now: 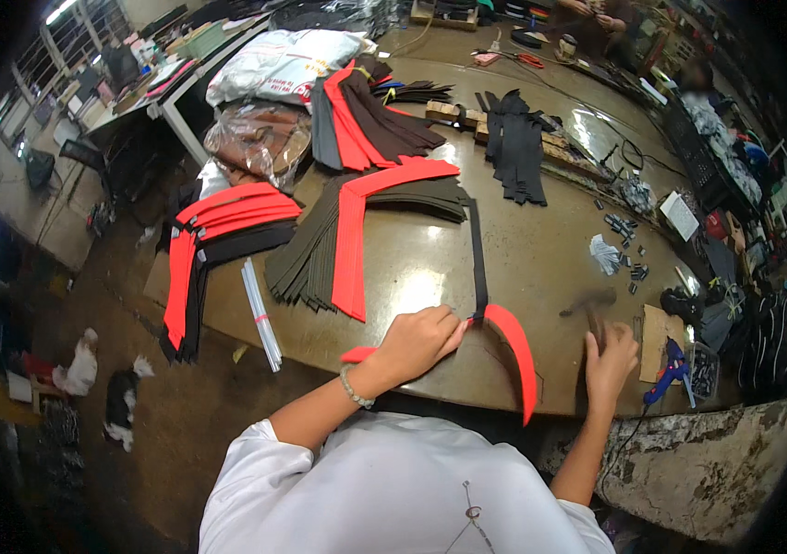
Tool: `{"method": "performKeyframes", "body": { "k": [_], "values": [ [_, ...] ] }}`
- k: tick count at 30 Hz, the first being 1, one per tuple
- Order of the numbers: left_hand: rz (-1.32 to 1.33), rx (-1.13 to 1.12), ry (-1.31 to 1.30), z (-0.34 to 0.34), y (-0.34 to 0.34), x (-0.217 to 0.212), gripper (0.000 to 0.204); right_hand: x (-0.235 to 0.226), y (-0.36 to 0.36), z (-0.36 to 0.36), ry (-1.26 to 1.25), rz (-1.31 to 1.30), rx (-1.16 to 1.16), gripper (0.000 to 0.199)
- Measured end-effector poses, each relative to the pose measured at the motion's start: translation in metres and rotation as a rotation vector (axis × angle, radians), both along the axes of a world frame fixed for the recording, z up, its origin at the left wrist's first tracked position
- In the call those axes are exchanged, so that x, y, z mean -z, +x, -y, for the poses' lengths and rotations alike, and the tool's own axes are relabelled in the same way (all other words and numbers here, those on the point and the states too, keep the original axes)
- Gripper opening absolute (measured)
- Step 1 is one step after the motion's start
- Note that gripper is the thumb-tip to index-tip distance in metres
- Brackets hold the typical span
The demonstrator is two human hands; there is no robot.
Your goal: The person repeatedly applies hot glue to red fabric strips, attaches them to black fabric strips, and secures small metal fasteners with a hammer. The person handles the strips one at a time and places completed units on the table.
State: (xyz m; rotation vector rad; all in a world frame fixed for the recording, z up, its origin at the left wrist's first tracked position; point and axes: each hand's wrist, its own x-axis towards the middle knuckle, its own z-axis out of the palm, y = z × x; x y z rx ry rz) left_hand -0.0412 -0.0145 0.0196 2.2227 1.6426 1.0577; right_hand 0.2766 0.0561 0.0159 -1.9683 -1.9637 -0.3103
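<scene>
My left hand (419, 343) is closed, its thumb and fingertips pinching a red strip (515, 355) near the table's front edge. The red strip curves to the right of the hand, and a short red end shows to its left by the wrist. A narrow black strip (478, 249) runs away from the pinch point across the tabletop; a small dark piece sits where the two meet. My right hand (611, 358) grips a hammer (589, 301) by its handle, off to the right of the strips. The hammer's dark head is blurred by motion.
Fanned red and dark strips (350, 249) lie left on the table (412, 268), near white rods (260, 314). Black strips (515, 148) lie farther back. Small dark pieces (629, 231), cardboard (657, 342) and a blue glue gun (669, 374) are at right. Another person's hands (601, 18) show far back.
</scene>
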Motion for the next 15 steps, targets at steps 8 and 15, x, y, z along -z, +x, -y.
{"method": "performKeyframes", "body": {
  "k": [8,15],
  "values": [
    [0.777,-0.105,-0.22,-0.01,0.046,-0.015,0.033,0.013,-0.134,0.001,-0.718,-1.985,-0.573,0.02],
    [0.225,-0.011,-0.082,0.0,0.036,-0.031,0.021,-0.008,-0.115,-0.036,-0.934,-1.353,-0.561,0.015]
  ]
}}
